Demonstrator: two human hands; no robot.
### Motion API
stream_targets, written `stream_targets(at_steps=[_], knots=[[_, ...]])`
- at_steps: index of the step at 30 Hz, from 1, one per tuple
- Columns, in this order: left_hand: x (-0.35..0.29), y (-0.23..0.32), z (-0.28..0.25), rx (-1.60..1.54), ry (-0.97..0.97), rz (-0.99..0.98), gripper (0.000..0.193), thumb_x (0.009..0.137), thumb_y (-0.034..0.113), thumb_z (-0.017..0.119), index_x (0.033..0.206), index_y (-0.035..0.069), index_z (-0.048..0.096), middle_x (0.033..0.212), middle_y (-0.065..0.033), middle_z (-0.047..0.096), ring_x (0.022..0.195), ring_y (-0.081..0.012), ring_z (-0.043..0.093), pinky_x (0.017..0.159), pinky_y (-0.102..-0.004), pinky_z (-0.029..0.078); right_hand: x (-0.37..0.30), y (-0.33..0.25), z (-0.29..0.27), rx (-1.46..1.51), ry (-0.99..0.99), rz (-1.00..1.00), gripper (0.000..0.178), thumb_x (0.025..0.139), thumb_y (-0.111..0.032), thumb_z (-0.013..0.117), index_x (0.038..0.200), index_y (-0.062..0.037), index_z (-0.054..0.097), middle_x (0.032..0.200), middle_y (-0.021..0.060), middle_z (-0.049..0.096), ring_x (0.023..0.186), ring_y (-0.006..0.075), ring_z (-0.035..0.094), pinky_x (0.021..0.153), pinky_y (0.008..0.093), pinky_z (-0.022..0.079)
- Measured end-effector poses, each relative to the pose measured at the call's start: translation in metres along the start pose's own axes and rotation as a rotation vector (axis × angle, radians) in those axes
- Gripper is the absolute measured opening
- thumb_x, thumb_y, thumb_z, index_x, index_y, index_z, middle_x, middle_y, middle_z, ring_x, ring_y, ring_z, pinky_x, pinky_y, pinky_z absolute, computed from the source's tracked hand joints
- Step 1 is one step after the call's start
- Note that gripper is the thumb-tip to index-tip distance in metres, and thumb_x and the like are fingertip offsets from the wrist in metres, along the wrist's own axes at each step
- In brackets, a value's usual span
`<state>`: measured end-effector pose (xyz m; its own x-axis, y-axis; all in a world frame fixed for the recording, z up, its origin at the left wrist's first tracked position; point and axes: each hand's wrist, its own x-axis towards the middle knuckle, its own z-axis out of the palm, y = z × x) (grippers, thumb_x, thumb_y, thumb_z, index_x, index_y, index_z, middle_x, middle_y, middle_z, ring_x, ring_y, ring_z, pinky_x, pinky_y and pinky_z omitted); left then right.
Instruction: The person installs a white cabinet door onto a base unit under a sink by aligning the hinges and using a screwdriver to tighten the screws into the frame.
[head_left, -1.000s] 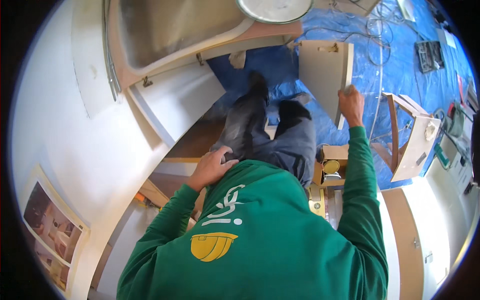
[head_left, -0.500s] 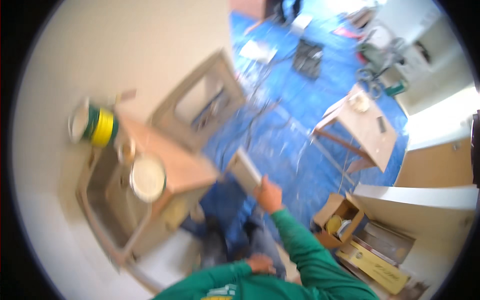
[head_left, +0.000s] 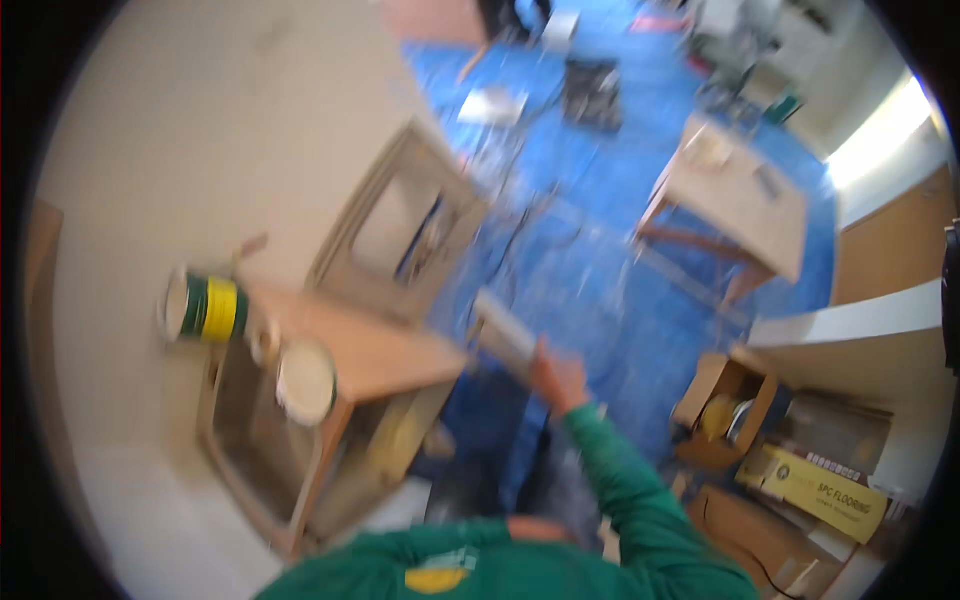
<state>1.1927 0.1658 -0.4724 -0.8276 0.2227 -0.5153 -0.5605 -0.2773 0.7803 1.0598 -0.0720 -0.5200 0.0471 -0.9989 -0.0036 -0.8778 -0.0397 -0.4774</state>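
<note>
My right hand (head_left: 560, 378) is closed around one end of a flat, pale, rectangular tool (head_left: 507, 338), held out over the blue sheeting. Motion blur hides its exact kind. Close to my body, a small part of my left hand (head_left: 540, 529) shows past the green sleeve; its fingers are hidden. Left of the tool, a wooden board (head_left: 355, 345) lies across a brown basin unit (head_left: 240, 450). A tub with a pale top (head_left: 306, 382) stands by the board's near left edge. Behind it is a green can with a yellow band (head_left: 212, 308).
A brown frame with an opening (head_left: 345, 240) leans behind the board. Blue sheeting (head_left: 590, 260) with dark cables covers the floor. A small wooden table (head_left: 740, 190) stands far right. Nearer on the right are an open cardboard box (head_left: 715, 455) and a long yellow carton (head_left: 815, 495).
The view has shifted, so the basin unit and boxes sit lower and farther right. My right hand still grips the tool. My left hand is now mostly out of sight.
</note>
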Motion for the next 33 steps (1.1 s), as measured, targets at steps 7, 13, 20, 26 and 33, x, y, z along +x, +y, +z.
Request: stream_targets(at_steps=[7,13,20,26,33], knots=[[-0.123,-0.123,-0.066,-0.213,1.513,-0.35,0.035,0.088,0.033,0.07,0.11,0.005,0.073,0.104,-0.0199,0.074,0.1,-0.0365,0.071,0.089,-0.0426,0.054,-0.002,-0.011,-0.009,-0.037,0.028,0.029,0.024,0.088,-0.026,0.069,0.098,-0.0092,0.056,0.077,0.0188,0.07,0.075,0.0421,0.07,0.066,0.0554,0.053],[-0.219,-0.213,-0.151,0.234,2.184,-0.41,0.066,0.082,0.036,0.083,0.125,-0.01,0.062,0.11,-0.0235,0.073,0.1,-0.0341,0.071,0.091,-0.0405,0.053,0.017,-0.013,-0.002,-0.057,-0.048,0.003,0.028,0.089,-0.028,0.07,0.102,-0.0073,0.056,0.081,0.0214,0.07,0.08,0.0441,0.069,0.07,0.055,0.053],[-0.215,-0.175,-0.212,0.056,2.185,0.123,0.042,0.086,0.021,0.081,0.111,-0.009,0.066,0.111,-0.0166,0.072,0.102,-0.0274,0.067,0.093,-0.0382,0.05,0.026,-0.029,0.021,-0.07,-0.059,-0.045,0.028,0.088,-0.025,0.07,0.105,-0.0068,0.058,0.084,0.0204,0.071,0.085,0.0434,0.068,0.074,0.0543,0.052],[-0.21,-0.224,-0.231,0.354,2.233,0.165,0.026,0.088,0.012,0.068,0.106,-0.008,0.067,0.103,-0.0196,0.073,0.096,-0.0327,0.069,0.09,-0.0441,0.051,0.028,-0.034,0.041,-0.101,0.076,-0.153,0.028,0.087,-0.024,0.071,0.104,-0.006,0.058,0.086,0.0216,0.069,0.088,0.0437,0.066,0.075,0.0546,0.05],[-0.235,-0.291,-0.24,1.169,1.986,-0.284,0.023,0.099,0.014,0.061,0.116,0.0,0.069,0.11,-0.0203,0.073,0.104,-0.0359,0.069,0.095,-0.0466,0.052,0.039,-0.04,0.061,-0.089,0.13,-0.266,0.03,0.086,-0.017,0.061,0.107,0.0027,0.068,0.093,0.0253,0.072,0.085,0.0397,0.071,0.072,0.0449,0.058]])
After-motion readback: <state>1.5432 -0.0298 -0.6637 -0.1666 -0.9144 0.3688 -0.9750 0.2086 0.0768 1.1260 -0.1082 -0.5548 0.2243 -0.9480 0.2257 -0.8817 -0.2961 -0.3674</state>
